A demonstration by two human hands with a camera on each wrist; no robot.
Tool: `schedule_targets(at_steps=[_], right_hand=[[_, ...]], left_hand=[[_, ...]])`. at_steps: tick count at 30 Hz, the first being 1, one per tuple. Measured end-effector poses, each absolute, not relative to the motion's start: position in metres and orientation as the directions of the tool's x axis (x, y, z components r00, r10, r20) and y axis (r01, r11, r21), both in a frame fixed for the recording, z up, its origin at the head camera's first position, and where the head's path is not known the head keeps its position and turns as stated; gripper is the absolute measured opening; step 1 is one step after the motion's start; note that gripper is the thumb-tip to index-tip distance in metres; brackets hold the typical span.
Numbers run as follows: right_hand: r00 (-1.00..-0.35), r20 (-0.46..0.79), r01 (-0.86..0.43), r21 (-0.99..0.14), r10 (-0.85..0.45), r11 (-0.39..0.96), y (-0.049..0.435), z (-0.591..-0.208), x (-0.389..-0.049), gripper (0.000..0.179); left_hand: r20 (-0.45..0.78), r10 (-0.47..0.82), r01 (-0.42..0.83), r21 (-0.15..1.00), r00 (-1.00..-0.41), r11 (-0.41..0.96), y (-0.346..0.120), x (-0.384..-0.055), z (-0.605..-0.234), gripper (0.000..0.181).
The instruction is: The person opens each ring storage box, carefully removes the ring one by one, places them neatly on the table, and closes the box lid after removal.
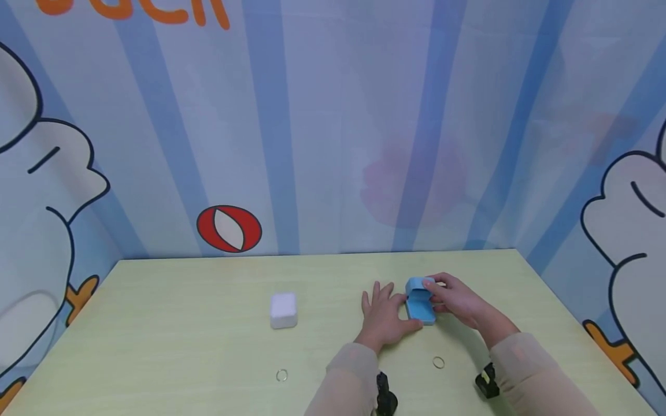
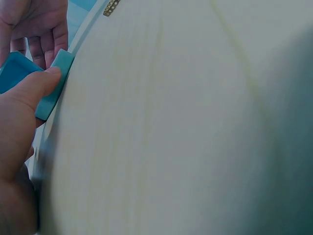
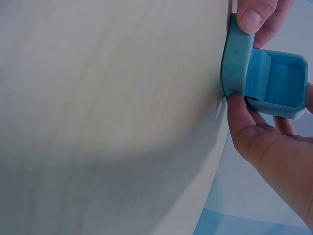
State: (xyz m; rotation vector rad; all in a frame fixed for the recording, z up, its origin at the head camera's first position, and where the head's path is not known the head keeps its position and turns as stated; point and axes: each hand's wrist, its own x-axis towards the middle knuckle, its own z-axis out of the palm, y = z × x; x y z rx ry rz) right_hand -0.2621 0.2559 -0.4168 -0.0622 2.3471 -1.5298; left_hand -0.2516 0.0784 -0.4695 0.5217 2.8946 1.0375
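Note:
A small light-blue ring box (image 1: 420,312) stands on the table with its hinged lid raised; its darker blue inside shows. My left hand (image 1: 384,321) holds the lower half between thumb, at the front edge, and index finger, toward the back left. In the left wrist view, that thumb (image 2: 41,84) presses the rim of the base (image 2: 55,93). From the right side, my right hand (image 1: 460,299) grips the lid (image 3: 286,81), its thumb at the lid's edge and other fingers around the side and behind. A thin ring (image 1: 439,357) lies in front of the box.
A closed pale lilac box (image 1: 283,311) with rounded corners sits left of my left hand. Nearer the front on that side lies another thin ring (image 1: 282,370). Black wrist devices (image 1: 385,397) hang at both sleeves. A striped cartoon backdrop (image 1: 333,144) rises behind the pale wooden table (image 1: 182,335).

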Motion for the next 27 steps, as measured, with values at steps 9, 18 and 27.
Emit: schedule_targets(at_steps=[9, 18, 27], right_hand=[[-0.932, -0.26, 0.138, -0.898, -0.251, 0.419, 0.2564, -0.4152, -0.2626, 0.065], [-0.917, -0.277, 0.143, -0.899, -0.286, 0.414, 0.2584, -0.4149, -0.2643, 0.074], [-0.918, -0.274, 0.145, -0.906, -0.288, 0.398, 0.2608, -0.4182, -0.2637, 0.077]], left_hand=[[0.082, 0.322, 0.301, 0.622, -0.943, 0.723, 0.0774, -0.2513, -0.466, 0.059], [0.086, 0.323, 0.304, 0.619, -0.943, 0.724, 0.0776, -0.2523, -0.4667, 0.059], [0.077, 0.318, 0.295, 0.624, -0.945, 0.724, 0.0783, -0.2502, -0.466, 0.059]])
